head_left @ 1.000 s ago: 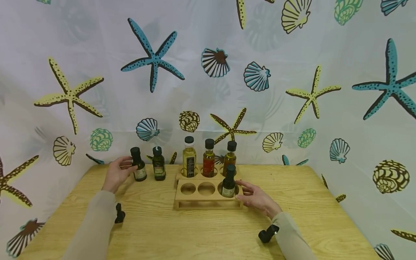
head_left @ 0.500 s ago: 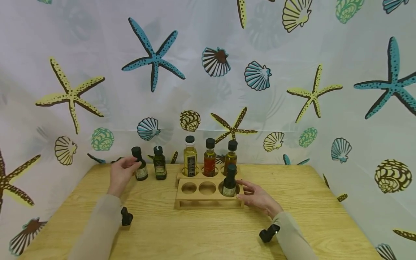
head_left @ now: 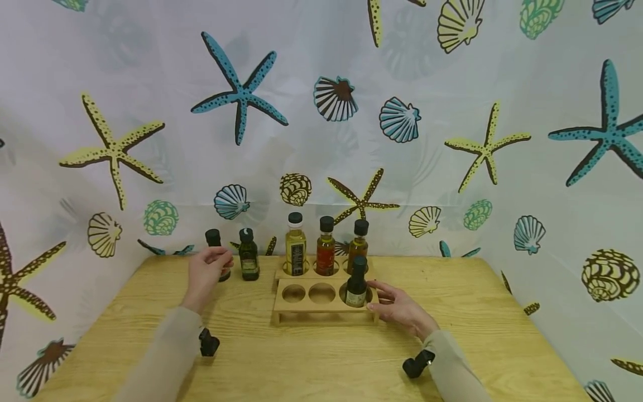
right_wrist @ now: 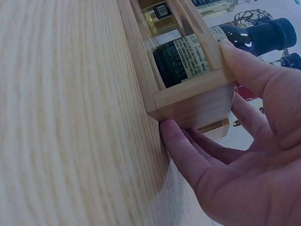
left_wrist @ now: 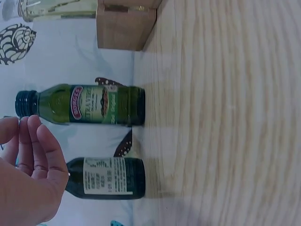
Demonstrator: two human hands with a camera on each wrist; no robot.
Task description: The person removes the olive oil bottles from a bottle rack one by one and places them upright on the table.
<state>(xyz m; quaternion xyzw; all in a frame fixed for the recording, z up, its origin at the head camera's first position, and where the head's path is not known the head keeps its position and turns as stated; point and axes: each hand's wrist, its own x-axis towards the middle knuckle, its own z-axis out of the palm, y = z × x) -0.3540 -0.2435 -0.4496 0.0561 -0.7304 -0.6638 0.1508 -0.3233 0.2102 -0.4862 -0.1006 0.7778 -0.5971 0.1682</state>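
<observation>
My left hand (head_left: 205,273) is in front of a dark bottle (head_left: 213,238) at the left, hiding part of it in the head view. Its fingers are loosely bent and hold nothing. Beside that bottle stands a green olive oil bottle (left_wrist: 84,104); in the left wrist view the fingertips (left_wrist: 34,123) overlap its cap. My right hand (head_left: 402,310) grips the right end of a two-tier wooden bottle rack (head_left: 321,307), the thumb on the top board and fingers against the end panel (right_wrist: 200,107). A small dark bottle (right_wrist: 188,56) sits in the front tier's right hole.
Three oil bottles fill the back tier: a yellow one (head_left: 296,248), a red-labelled one (head_left: 325,251) and an amber one (head_left: 358,245). Two round holes of the front tier, left (head_left: 293,293) and middle (head_left: 322,292), hold no bottle. A patterned curtain (head_left: 321,151) hangs behind the table (head_left: 301,363).
My left hand has left the side of the leftmost dark bottle and moved right, across its front. That bottle stays standing in place. My right hand keeps its place on the rack.
</observation>
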